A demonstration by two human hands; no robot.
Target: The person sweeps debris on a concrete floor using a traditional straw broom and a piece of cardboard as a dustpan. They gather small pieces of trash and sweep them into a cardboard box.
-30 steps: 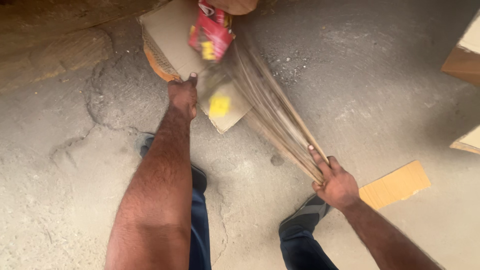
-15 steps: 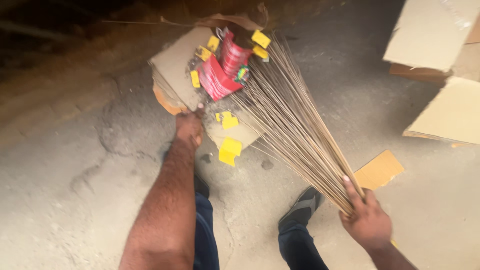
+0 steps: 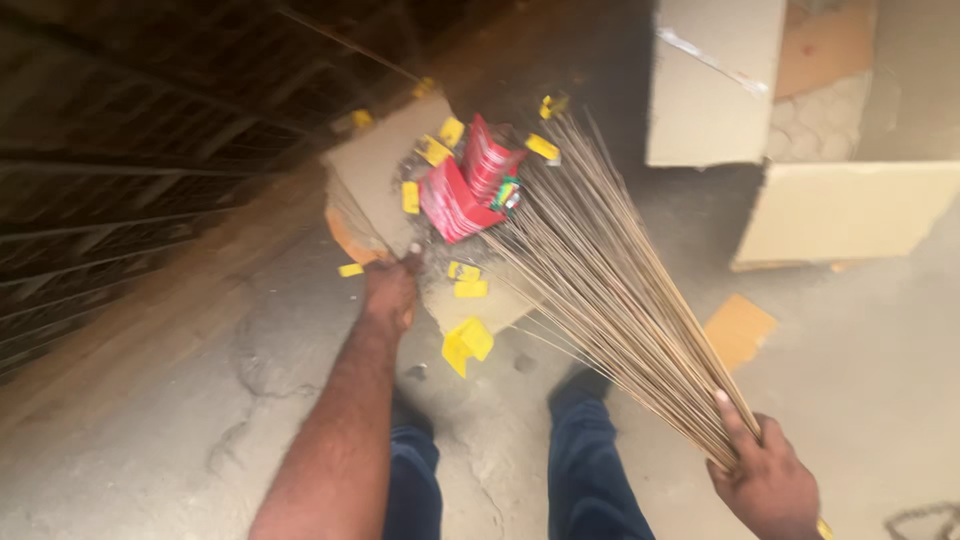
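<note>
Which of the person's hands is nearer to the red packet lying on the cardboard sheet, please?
Left. The left hand grips the edge of the cardboard sheet, just below-left of the red packet. The right hand is far off at lower right, holding the stick broom by its end.

Stick broom (image 3: 610,300): bundle of thin tan sticks, slanted, gathered narrow low right, fanned wide at upper left tips. Cardboard sheet (image 3: 385,175): flat tan piece, tilted on concrete floor, near edge raised, red packets (image 3: 470,185) and yellow scraps (image 3: 452,132) heaped on it.
</note>
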